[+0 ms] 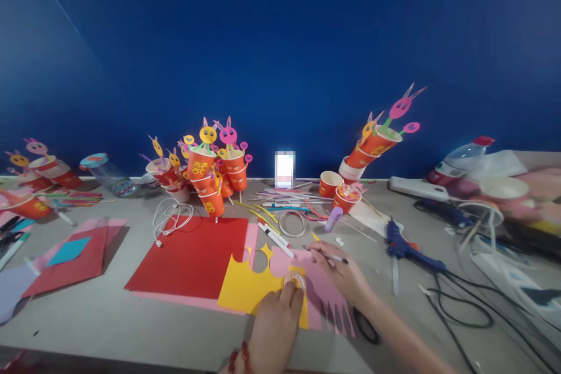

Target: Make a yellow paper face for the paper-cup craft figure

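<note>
My left hand [278,318], with a red bead bracelet at the wrist, presses a small whitish ring [300,278] down onto yellow paper [245,289]. Its fingers are bent together on the ring's near side. In my right hand [344,272] is a slim pen [336,258], lying nearly level across the fingers just above and right of the ring. Round pieces have been cut from the yellow sheet's far edge. Beneath it lie pink paper [322,280], cut into strips at the near right, and a large red sheet [193,257]. Two white markers [276,238] lie beyond.
Decorated red paper cups [213,204] stand stacked at the back. A purple glue stick [333,219] and a tape roll [293,224] are beyond my hands. To the right lie a blue glue gun [412,251], cords and black scissor handles [366,327].
</note>
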Tool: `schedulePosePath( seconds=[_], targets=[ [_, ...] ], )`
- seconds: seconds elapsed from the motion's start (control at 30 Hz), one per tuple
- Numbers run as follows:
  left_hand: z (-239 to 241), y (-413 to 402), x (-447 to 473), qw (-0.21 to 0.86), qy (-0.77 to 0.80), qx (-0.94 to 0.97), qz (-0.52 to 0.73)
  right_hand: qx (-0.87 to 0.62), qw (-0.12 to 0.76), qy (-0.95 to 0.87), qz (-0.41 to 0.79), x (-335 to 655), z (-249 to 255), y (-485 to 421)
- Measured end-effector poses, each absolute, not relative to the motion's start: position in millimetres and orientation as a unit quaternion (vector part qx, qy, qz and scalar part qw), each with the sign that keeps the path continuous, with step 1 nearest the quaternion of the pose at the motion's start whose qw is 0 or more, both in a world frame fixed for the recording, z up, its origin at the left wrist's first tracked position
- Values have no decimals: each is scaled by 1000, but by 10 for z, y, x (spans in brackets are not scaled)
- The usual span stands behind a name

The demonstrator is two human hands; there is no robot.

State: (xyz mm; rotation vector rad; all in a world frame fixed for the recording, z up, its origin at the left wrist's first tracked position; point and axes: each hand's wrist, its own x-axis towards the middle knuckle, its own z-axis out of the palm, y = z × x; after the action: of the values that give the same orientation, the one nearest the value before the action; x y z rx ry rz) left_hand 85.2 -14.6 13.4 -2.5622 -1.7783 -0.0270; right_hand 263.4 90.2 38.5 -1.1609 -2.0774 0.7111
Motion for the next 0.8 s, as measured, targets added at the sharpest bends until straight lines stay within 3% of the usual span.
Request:
schedulePosePath(
  seconds=[0.13,0.27,0.37,0.6,0.8],
  targets=[
    [54,-67,849,-47,-593,-802,-54,-429,360,-791,246,2819,176,591],
    [140,52,642,-202,-558,-755,-280,-398,348,-820,220,2842,114,374],
    [329,361,438,-200,-549,-715,-385,-393,319,-832,228,2791,103,311],
    [451,1439,473,-137,-507,-798,-297,-395,312,-840,204,2677,-2,222],
    [302,1512,510,-126,-489,-826,-249,-426,327,-831,142,2958,-5,100]
  ],
)
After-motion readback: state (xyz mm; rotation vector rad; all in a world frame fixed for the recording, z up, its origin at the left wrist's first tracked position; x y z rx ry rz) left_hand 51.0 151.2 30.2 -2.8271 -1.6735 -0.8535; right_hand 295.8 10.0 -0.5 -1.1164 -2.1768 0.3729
